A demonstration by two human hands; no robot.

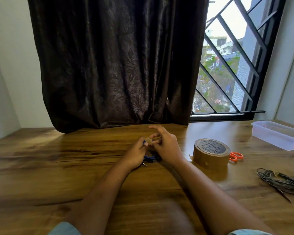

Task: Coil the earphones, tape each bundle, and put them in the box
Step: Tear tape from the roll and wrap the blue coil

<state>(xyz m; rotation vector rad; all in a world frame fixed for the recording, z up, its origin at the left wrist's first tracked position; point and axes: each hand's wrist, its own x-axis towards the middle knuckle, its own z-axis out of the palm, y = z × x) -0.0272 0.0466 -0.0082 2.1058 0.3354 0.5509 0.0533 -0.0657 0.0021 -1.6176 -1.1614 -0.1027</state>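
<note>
1. The step in hand looks like taping the first bundle. The left hand (137, 154) is curled round the coiled blue earphones (150, 157) and holds them just above the worktop (58, 167). Their plug (145, 165) pokes out below the wrist side of that hand.
2. The right hand (166, 148) sits just beside the left, fingertips almost meeting it. Its thumb and middle fingers appear to pinch a short piece of tape (148, 141), while the forefinger sticks out free. Motion blur hides exactly how far the strip is stuck on.
3. The strip lies at the top of the coil, between the two hands, so my reading is that it is being wrapped, not yet sealed.
4. The next move would call for the right hand to fold the loose end round the strands and press it onto itself, with the left hand keeping the loops tight so none slips out.
5. To the right of the right hand stands the tape roll (210, 153), and the scissors (236, 156) lie just behind it.
6. Farther right and away from the person is the clear box (277, 135), lid off, where the taped bundle should go. What it holds cannot be made out.
7. The black earphones (282, 182) lie loose, well to the right and nearer the person, apparently awaiting their turn.
</note>
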